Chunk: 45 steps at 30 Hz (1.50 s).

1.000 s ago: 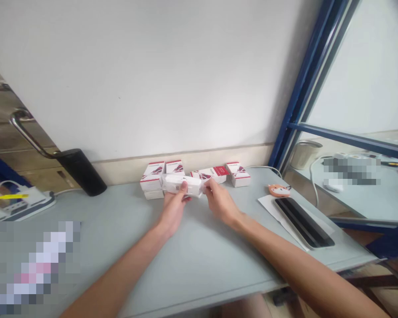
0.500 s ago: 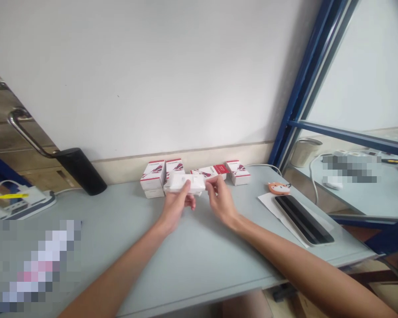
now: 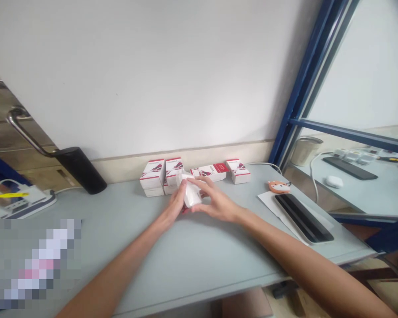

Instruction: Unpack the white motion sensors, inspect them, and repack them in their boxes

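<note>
Between my two hands, above the middle of the table, is a small white package (image 3: pixel 193 194) with a glossy, plastic-like surface; what it contains I cannot make out. My left hand (image 3: pixel 175 203) grips its left side, thumb along the near edge. On the right, the fingers of my right hand (image 3: pixel 215 201) curve around the top and lower end of it. Just behind stand white-and-red boxes: a left box (image 3: pixel 152 179), another box (image 3: pixel 173 170) partly hidden by the package, a box lying flat (image 3: pixel 219 171) and a right box (image 3: pixel 239 171).
A black cylinder (image 3: pixel 81 170) leans at the back left near a power strip (image 3: pixel 29 198). To the right, a phone (image 3: pixel 303 218) lies on white paper (image 3: pixel 268 203) beside an orange animal-shaped case (image 3: pixel 278 187). A blue metal frame (image 3: pixel 293 101) borders the right side.
The white package has turned from lying crosswise to pointing lengthwise toward me. My right hand has gone from pinching its right end to wrapping around it.
</note>
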Motion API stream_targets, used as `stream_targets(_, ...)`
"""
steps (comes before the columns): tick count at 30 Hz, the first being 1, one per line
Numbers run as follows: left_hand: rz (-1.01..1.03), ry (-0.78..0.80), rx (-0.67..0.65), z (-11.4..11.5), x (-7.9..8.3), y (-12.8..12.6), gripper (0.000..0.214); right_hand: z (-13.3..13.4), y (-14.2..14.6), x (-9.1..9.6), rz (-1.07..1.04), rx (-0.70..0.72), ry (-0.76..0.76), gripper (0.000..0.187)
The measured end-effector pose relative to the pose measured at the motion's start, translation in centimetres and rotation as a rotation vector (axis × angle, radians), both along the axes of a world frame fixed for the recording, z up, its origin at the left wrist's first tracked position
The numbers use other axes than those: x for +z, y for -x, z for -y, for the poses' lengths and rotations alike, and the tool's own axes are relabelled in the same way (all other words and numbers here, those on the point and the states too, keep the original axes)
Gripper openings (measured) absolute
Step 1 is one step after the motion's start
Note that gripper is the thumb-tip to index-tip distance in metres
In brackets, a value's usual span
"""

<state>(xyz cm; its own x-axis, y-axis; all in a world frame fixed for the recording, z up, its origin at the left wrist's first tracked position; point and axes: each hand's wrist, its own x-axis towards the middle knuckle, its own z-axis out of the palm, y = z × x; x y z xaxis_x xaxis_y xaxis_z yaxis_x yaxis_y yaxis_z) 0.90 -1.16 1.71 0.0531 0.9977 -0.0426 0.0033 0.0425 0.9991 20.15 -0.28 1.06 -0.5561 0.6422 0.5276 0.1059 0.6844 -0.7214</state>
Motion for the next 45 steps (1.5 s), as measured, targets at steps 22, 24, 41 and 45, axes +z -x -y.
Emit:
stream_targets(22,-0.801,-0.59,0.255,-0.5,-0.1,1.5,0.057,-0.4,1.5,0.9,-0.46,-0.119,0.637,0.076)
stream_targets(24,-0.927,-0.579,0.328,-0.3,0.2,1.3,0.054,-1.2,0.9,1.1,-0.518,-0.252,0.579,0.075)
stream_targets(41,-1.551,-0.698,0.473,0.2,-0.3,0.7,0.046,-4.6,-4.1,2.1,-0.632,-0.798,0.12,0.064)
stream_targets(45,-1.549,-0.846,0.277,0.2,-0.7,-1.2,0.041,-5.6,-5.3,1.9,-0.673,-0.892,0.096,0.066)
